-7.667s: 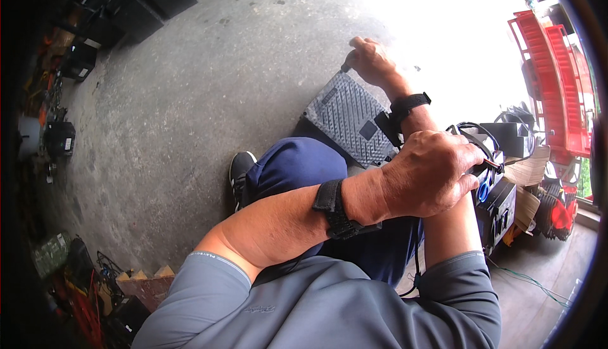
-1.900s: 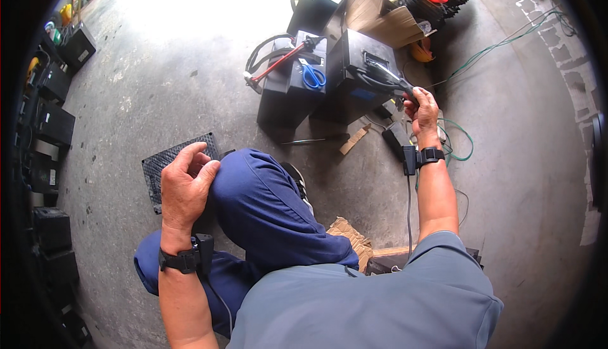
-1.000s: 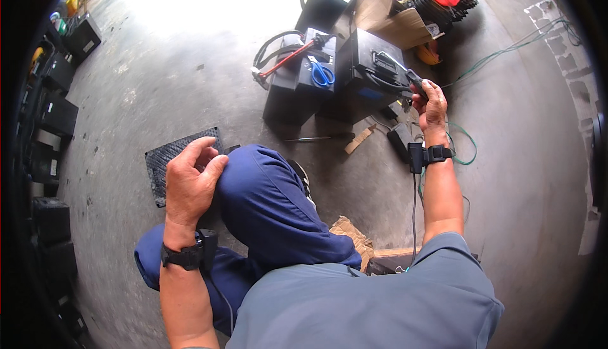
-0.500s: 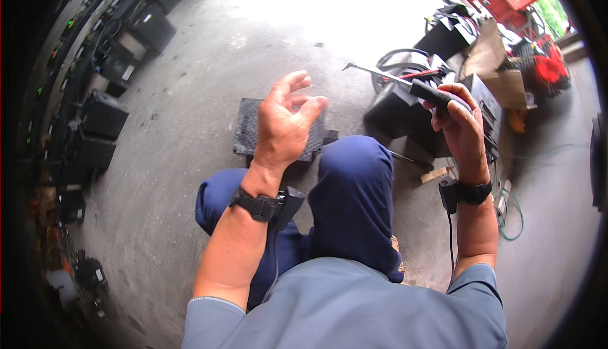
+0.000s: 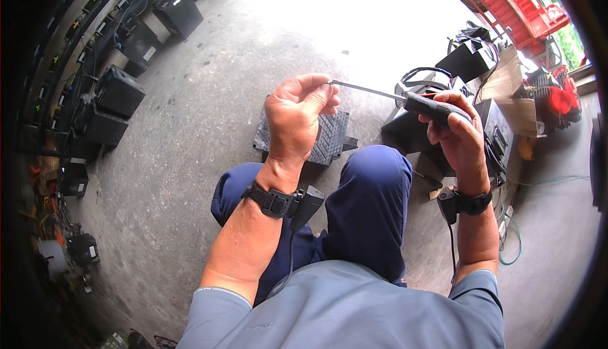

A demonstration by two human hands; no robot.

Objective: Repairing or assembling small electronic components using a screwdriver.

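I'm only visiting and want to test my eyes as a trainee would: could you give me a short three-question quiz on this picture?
1. Multiple choice: at which part of the black-handled tool are the fingers of the left hand?
(a) handle end
(b) middle of the shaft
(c) tip end

2. True or false: the right hand is empty.

3. Fill in: the textured dark panel lies beyond the person's bent ____.

Key:
1. (c), the tip end.
2. False; it grips the tool.
3. Knees.
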